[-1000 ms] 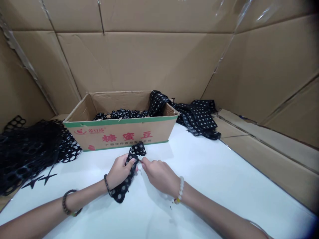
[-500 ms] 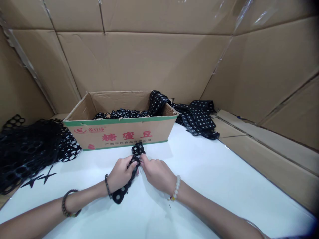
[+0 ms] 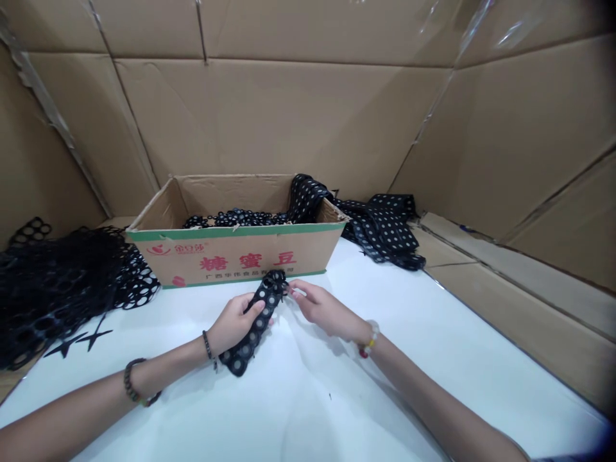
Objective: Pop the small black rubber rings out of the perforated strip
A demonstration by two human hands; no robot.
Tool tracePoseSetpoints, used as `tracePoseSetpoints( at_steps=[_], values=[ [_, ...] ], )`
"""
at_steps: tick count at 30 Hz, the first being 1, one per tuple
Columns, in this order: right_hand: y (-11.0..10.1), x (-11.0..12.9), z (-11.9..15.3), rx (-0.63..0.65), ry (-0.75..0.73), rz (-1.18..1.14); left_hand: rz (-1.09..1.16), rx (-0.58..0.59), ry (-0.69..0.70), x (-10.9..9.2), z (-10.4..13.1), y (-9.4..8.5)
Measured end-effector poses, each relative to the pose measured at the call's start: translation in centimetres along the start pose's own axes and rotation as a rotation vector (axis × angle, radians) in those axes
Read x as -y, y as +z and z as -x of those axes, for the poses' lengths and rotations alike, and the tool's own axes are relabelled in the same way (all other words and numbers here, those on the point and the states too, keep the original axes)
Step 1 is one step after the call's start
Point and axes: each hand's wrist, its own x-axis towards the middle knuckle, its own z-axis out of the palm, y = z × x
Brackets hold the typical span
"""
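My left hand (image 3: pixel 239 324) is closed round a black strip with pale round dots (image 3: pixel 255 330), thumb on top. The strip slants over the white table, its far end bunched near the cardboard box. At that far right edge, the fingertips of my right hand (image 3: pixel 320 307) are pinched together on small dark bits of the strip. The box (image 3: pixel 250 250), with a green rim and red lettering, stands just beyond both hands. Black ring-patterned scraps (image 3: pixel 235 219) lie inside it.
Black dotted sheets (image 3: pixel 380 224) lie right of the box, and one dotted piece (image 3: pixel 305 192) hangs over its right wall. A heap of black netting (image 3: pixel 58 282) sits at the left, with dark star-shaped scraps (image 3: pixel 91 338) beside it. Cardboard walls (image 3: pixel 308 115) surround the white table (image 3: pixel 231 417).
My right hand has shifted right and slightly up, from the strip's middle to its far edge. More of the strip's dotted face shows, and it lies wider in my left hand.
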Motion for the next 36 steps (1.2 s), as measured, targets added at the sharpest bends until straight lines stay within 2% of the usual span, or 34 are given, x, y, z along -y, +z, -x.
tracePoseSetpoints(
  at_steps=[3, 6, 7, 9, 13, 16, 21, 28, 36],
  values=[
    [-1.3, 0.4, 0.1, 0.114, 0.153, -0.190, 0.074, 0.015, -0.037, -0.2, -0.1, 0.0],
    [-1.9, 0.5, 0.4, 0.191, 0.204, -0.264, 0.092, 0.031, -0.036, -0.1, -0.1, 0.0],
    [-1.9, 0.6, 0.4, 0.179, 0.203, -0.232, 0.093, 0.035, -0.030, -0.1, -0.2, 0.0],
    [-1.6, 0.7, 0.6, 0.076, 0.181, -0.066, 0.087, 0.037, -0.016, 0.1, -0.2, 0.0],
    [-0.4, 1.8, 1.1, -0.156, 0.183, 0.470, 0.049, -0.008, 0.013, 0.6, -0.3, 0.0],
    [0.9, 3.1, 1.6, -0.139, 0.165, 0.742, 0.025, -0.038, 0.018, 0.6, -0.2, 0.0],
    [2.8, 3.3, 1.5, -0.024, 0.019, 0.859, -0.057, -0.043, 0.058, 0.6, 0.1, 0.2],
    [3.5, 2.4, 1.1, -0.040, -0.014, 0.914, -0.297, -0.109, 0.158, 0.6, -0.1, -0.1],
    [4.4, 2.4, 0.9, -0.014, -0.079, 0.993, -0.511, -0.156, 0.196, 0.1, 0.6, 0.3]
  ],
)
